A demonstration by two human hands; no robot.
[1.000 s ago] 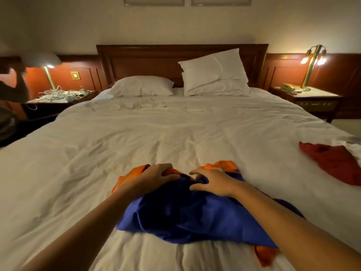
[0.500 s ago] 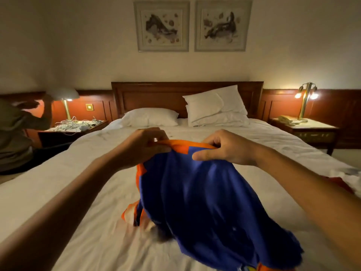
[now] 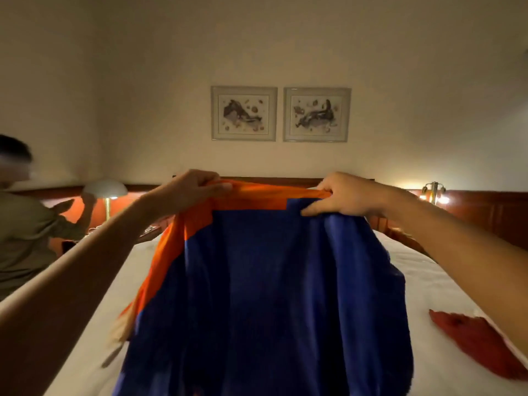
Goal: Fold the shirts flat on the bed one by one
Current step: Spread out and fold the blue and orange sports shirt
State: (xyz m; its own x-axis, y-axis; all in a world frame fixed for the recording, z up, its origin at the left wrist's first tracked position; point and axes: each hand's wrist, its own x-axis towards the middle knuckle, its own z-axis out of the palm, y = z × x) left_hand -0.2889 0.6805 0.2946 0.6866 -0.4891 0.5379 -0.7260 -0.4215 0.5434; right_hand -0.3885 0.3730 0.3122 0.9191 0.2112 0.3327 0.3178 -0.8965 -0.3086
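The left hand [image 3: 197,190] and the right hand [image 3: 345,198] each pinched the blue-and-orange shirt [image 3: 271,281] by its orange top edge in curled fingers [image 3: 324,192], holding it hanging above the bed [image 3: 428,281], likely so it dropped open for laying flat, while a red garment [image 3: 480,338] lay alongside.

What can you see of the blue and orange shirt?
The blue and orange shirt is thin, soft-looking cloth: blue body, orange band along the top edge and down one side. It hangs spread and creased above the bed, lower end out of frame. The left hand and right hand grip its top edge.
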